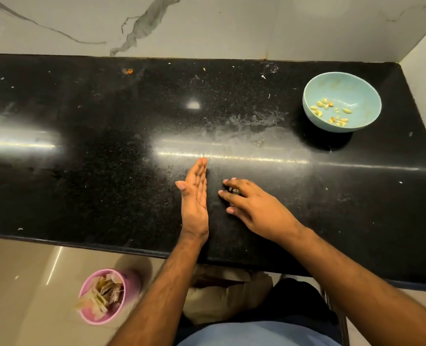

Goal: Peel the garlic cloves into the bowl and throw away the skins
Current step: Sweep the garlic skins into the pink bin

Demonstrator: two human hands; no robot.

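My left hand (194,196) stands on edge on the black counter (82,146), fingers straight and together. My right hand (252,208) lies palm down beside it, fingers spread over a few skin scraps (232,190) (small, hard to make out). Peeled cloves (331,112) sit in the blue bowl (364,96) far right. Skins (102,293) fill the pink bin (88,318) on the floor.

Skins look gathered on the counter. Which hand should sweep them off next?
Probably the right hand: its spread fingers already rest over the small scraps. The left hand stands edge-on beside them, palm open like a catching wall.
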